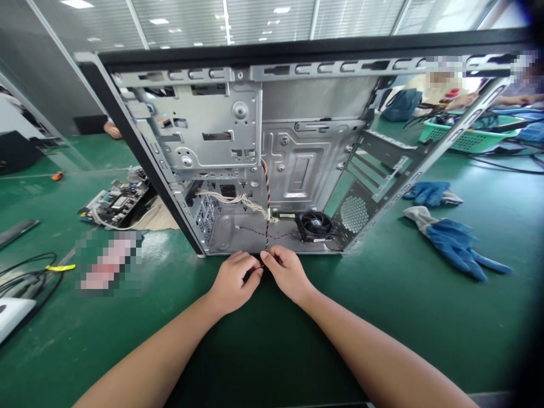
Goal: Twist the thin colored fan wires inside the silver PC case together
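An open grey metal computer case point(297, 170) stands on the green table, its inside facing me. A twisted multicoloured wire bundle point(267, 198) runs down from the case wall to its front edge. My left hand point(233, 281) and my right hand point(287, 273) meet at that edge, fingers pinched together on the lower end of the wire. A black cooling fan point(315, 225) lies on the case floor to the right of the wire. A white cable bundle point(232, 199) hangs to its left.
A circuit board point(117, 203) lies left of the case. Two blue gloves point(454, 241) point(429, 192) lie to the right. A green basket point(467, 136) with cables stands at the back right, where another person sits. Black cables point(25, 277) lie at the left edge.
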Action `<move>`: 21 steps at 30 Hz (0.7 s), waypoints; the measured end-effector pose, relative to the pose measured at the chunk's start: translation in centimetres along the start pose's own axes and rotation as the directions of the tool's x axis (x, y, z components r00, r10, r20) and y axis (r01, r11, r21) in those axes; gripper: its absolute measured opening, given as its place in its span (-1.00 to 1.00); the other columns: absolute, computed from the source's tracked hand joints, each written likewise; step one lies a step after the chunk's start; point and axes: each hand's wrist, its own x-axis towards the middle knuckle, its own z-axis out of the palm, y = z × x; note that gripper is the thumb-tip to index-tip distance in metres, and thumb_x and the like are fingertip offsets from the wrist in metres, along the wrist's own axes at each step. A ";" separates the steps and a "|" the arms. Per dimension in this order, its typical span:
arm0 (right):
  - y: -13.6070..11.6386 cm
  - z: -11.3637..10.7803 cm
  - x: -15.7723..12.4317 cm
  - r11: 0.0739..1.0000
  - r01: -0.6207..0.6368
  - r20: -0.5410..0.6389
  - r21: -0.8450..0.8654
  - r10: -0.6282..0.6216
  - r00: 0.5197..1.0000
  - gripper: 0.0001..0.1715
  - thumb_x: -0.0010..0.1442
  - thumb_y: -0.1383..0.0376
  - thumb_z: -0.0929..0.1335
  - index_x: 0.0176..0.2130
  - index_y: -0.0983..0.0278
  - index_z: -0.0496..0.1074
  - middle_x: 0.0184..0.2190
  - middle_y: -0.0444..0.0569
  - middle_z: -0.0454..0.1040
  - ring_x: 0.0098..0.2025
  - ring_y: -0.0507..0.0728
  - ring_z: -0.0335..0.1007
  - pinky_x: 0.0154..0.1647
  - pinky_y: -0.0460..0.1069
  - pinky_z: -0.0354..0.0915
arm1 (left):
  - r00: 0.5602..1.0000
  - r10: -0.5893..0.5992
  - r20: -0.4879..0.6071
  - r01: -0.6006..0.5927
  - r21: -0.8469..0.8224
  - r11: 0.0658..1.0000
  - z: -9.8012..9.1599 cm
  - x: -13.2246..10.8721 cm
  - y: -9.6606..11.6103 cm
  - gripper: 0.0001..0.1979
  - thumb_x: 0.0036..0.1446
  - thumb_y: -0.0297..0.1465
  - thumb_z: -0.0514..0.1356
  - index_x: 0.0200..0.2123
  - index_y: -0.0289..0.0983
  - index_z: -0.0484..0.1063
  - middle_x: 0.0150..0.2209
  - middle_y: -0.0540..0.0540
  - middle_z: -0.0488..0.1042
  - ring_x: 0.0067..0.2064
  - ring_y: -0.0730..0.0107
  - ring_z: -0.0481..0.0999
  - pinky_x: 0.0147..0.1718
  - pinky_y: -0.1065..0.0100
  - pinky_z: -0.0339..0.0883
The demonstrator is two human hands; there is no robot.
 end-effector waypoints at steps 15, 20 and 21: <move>-0.1 -0.1 0.0 0.998 0.031 0.047 -0.061 -0.028 0.999 -0.64 0.26 0.20 0.20 -0.55 0.23 0.18 -0.62 -0.19 0.19 -0.52 0.02 0.13 -0.47 -0.06 0.05 | 0.993 -0.119 0.013 0.120 -0.184 0.976 -0.1 0.3 -0.3 -0.84 0.20 -0.43 0.10 -0.44 -0.27 0.38 -0.45 0.01 0.42 -0.36 0.41 0.39 -0.29 0.37 0.21; -0.1 -0.1 0.0 0.999 0.017 0.046 -0.038 -0.015 0.999 -0.65 0.26 0.20 0.20 -0.54 0.23 0.19 -0.63 -0.19 0.19 -0.53 0.02 0.11 -0.48 -0.06 0.06 | 0.984 -0.174 0.046 0.180 -0.277 0.944 0.0 0.3 -0.4 -0.83 0.19 -0.41 0.11 -0.45 -0.28 0.39 -0.48 0.02 0.41 -0.41 0.45 0.38 -0.36 0.41 0.22; 0.0 -0.1 0.0 0.999 0.016 0.034 -0.045 -0.014 0.999 -0.64 0.25 0.19 0.20 -0.55 0.23 0.17 -0.63 -0.20 0.18 -0.54 0.02 0.10 -0.48 -0.06 0.05 | 0.985 -0.170 0.033 0.173 -0.263 0.949 0.0 0.3 -0.3 -0.83 0.19 -0.41 0.11 -0.44 -0.28 0.38 -0.47 0.02 0.41 -0.41 0.45 0.38 -0.36 0.41 0.22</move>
